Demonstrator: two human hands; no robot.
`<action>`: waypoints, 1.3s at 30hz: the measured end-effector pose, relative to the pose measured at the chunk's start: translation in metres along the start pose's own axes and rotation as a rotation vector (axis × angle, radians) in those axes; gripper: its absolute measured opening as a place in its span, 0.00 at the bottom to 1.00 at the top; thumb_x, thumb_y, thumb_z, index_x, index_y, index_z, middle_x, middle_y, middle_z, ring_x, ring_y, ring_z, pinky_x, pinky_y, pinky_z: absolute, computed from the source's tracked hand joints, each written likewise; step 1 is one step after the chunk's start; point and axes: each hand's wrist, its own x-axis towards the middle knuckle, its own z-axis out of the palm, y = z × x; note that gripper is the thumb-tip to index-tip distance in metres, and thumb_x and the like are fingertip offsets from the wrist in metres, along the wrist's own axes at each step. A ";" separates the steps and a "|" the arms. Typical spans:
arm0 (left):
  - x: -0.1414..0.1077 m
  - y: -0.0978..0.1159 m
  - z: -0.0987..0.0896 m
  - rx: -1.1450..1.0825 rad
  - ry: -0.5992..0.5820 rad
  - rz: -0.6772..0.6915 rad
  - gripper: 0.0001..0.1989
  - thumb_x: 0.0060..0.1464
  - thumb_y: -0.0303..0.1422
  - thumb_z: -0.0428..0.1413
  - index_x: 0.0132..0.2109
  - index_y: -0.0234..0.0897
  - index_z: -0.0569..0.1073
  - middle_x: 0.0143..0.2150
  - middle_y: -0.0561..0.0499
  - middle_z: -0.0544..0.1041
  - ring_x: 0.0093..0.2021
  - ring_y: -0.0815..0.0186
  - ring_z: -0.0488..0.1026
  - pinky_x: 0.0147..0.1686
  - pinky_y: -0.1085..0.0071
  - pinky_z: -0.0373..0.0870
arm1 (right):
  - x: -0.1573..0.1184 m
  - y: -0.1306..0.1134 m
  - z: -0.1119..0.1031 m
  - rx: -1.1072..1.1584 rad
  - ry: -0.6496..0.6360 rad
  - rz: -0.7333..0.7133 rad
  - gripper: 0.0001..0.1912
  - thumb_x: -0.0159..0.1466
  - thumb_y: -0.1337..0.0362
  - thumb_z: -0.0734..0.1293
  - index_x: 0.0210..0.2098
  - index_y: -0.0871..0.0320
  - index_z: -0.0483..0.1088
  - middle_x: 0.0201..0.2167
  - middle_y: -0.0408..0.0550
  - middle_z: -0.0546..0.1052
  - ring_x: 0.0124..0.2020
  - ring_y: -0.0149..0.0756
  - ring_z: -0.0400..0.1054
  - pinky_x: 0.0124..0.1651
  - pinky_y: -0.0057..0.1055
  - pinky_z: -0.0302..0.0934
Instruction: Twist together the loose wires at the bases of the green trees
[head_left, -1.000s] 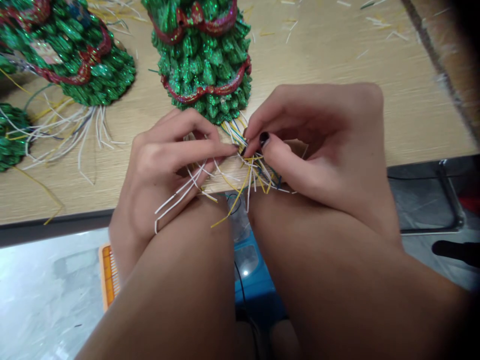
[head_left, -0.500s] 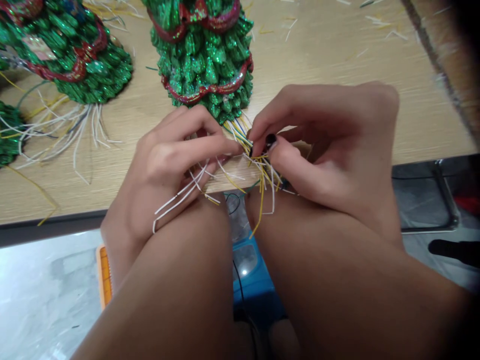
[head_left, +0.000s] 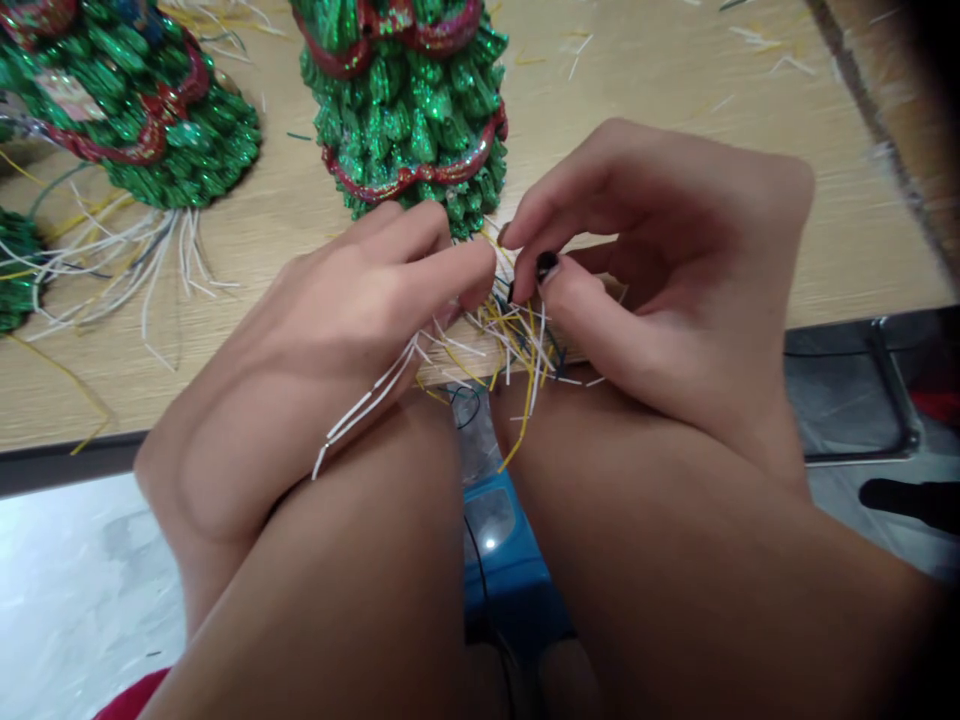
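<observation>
Head view: nearest, a blue plastic object [head_left: 495,540] is sitting below the front edge of the desk [head_left: 660,90]. Just above it, a bundle of thin white, yellow and dark wires [head_left: 517,340] is splaying out over that edge, coming from under the base of a green glittery Christmas tree ornament [head_left: 409,120]. The right hand [head_left: 660,260] is curling inward, its thumb and forefinger pinching the wires close to the ornament's base. The left hand [head_left: 337,300] is half closed, its fingers reaching in beside the right hand, with white wires [head_left: 367,405] trailing from beneath it; whether it is gripping them cannot be told. Farther left, a second glittery tree [head_left: 142,120] is lying on its side on the desk, its own wires [head_left: 142,270] fanning out, just beside a third green tree [head_left: 15,270].
</observation>
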 end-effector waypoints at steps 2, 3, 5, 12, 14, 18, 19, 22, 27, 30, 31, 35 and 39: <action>-0.002 0.001 0.002 -0.015 0.017 -0.025 0.11 0.60 0.34 0.42 0.36 0.43 0.68 0.33 0.52 0.63 0.34 0.65 0.62 0.28 0.70 0.55 | 0.001 0.002 0.001 0.005 0.009 -0.010 0.11 0.55 0.78 0.61 0.33 0.58 0.67 0.30 0.42 0.71 0.30 0.29 0.69 0.26 0.23 0.60; -0.004 0.002 0.002 -0.034 0.022 -0.031 0.10 0.60 0.33 0.43 0.37 0.43 0.68 0.33 0.52 0.64 0.34 0.65 0.62 0.29 0.70 0.56 | 0.001 0.003 0.001 -0.004 0.003 -0.010 0.11 0.55 0.77 0.61 0.34 0.58 0.68 0.31 0.42 0.72 0.31 0.29 0.69 0.26 0.23 0.61; -0.006 0.001 0.002 -0.083 0.027 -0.014 0.07 0.59 0.31 0.46 0.38 0.42 0.68 0.34 0.52 0.65 0.35 0.65 0.62 0.32 0.70 0.57 | 0.004 0.006 0.002 -0.049 -0.036 -0.017 0.10 0.55 0.76 0.63 0.34 0.57 0.68 0.30 0.42 0.72 0.31 0.29 0.68 0.28 0.23 0.61; -0.010 0.002 -0.001 -0.219 0.036 -0.049 0.05 0.57 0.25 0.50 0.37 0.40 0.66 0.31 0.52 0.66 0.33 0.65 0.61 0.33 0.68 0.60 | 0.021 0.010 0.004 -0.218 -0.235 -0.091 0.05 0.55 0.71 0.66 0.29 0.54 0.70 0.21 0.39 0.68 0.24 0.29 0.62 0.26 0.25 0.56; -0.013 0.005 -0.002 -0.315 0.048 -0.149 0.04 0.57 0.27 0.50 0.38 0.42 0.65 0.30 0.52 0.66 0.31 0.65 0.62 0.33 0.67 0.61 | 0.026 0.011 0.005 -0.240 -0.285 -0.104 0.04 0.55 0.70 0.67 0.29 0.54 0.70 0.19 0.38 0.67 0.23 0.28 0.60 0.24 0.25 0.53; -0.015 0.012 -0.004 -0.516 0.093 -0.352 0.02 0.57 0.29 0.50 0.37 0.42 0.64 0.30 0.53 0.66 0.28 0.68 0.60 0.29 0.68 0.57 | 0.032 0.012 0.006 -0.277 -0.319 -0.136 0.06 0.54 0.71 0.67 0.26 0.54 0.68 0.17 0.37 0.64 0.21 0.27 0.57 0.24 0.27 0.50; -0.015 0.014 -0.005 -0.537 0.117 -0.372 0.02 0.57 0.29 0.51 0.37 0.41 0.64 0.30 0.53 0.66 0.27 0.69 0.59 0.28 0.68 0.55 | 0.032 0.013 0.007 -0.295 -0.329 -0.141 0.06 0.54 0.71 0.67 0.25 0.54 0.67 0.16 0.37 0.63 0.21 0.27 0.56 0.24 0.28 0.50; -0.013 0.015 -0.006 -0.528 0.210 -0.370 0.04 0.56 0.27 0.51 0.35 0.41 0.65 0.29 0.55 0.64 0.25 0.70 0.57 0.25 0.69 0.52 | 0.033 0.013 0.006 -0.376 -0.354 -0.160 0.06 0.54 0.71 0.65 0.27 0.53 0.68 0.16 0.37 0.63 0.20 0.27 0.54 0.25 0.31 0.50; -0.013 0.008 -0.006 -0.533 0.164 -0.369 0.03 0.56 0.30 0.53 0.37 0.43 0.65 0.30 0.55 0.67 0.26 0.69 0.62 0.24 0.69 0.56 | 0.033 0.009 0.002 -0.506 -0.427 -0.148 0.11 0.48 0.75 0.64 0.28 0.54 0.65 0.20 0.39 0.63 0.22 0.27 0.54 0.27 0.33 0.47; -0.014 0.007 -0.006 -0.540 0.157 -0.379 0.03 0.56 0.28 0.53 0.38 0.41 0.66 0.30 0.54 0.68 0.27 0.69 0.63 0.24 0.71 0.57 | 0.035 0.007 0.000 -0.517 -0.471 -0.210 0.12 0.47 0.76 0.63 0.27 0.54 0.61 0.22 0.38 0.61 0.22 0.26 0.52 0.28 0.34 0.46; -0.014 0.007 -0.006 -0.533 0.153 -0.377 0.03 0.56 0.28 0.53 0.38 0.40 0.66 0.31 0.54 0.67 0.28 0.70 0.63 0.25 0.71 0.57 | 0.036 0.006 -0.001 -0.534 -0.484 -0.227 0.13 0.47 0.76 0.64 0.27 0.54 0.59 0.22 0.38 0.61 0.22 0.26 0.51 0.28 0.34 0.47; -0.015 0.009 -0.003 -0.504 0.169 -0.363 0.04 0.57 0.26 0.52 0.39 0.40 0.67 0.30 0.56 0.66 0.26 0.73 0.61 0.24 0.74 0.56 | 0.044 0.001 -0.005 -0.594 -0.555 -0.227 0.12 0.50 0.76 0.64 0.24 0.54 0.57 0.19 0.37 0.58 0.21 0.28 0.49 0.27 0.32 0.45; -0.016 0.006 0.002 -0.464 0.212 -0.340 0.04 0.56 0.29 0.53 0.40 0.42 0.69 0.28 0.57 0.69 0.23 0.74 0.61 0.23 0.75 0.56 | 0.046 -0.002 -0.009 -0.489 -0.603 -0.221 0.11 0.53 0.79 0.61 0.24 0.58 0.57 0.21 0.36 0.57 0.21 0.23 0.47 0.26 0.26 0.41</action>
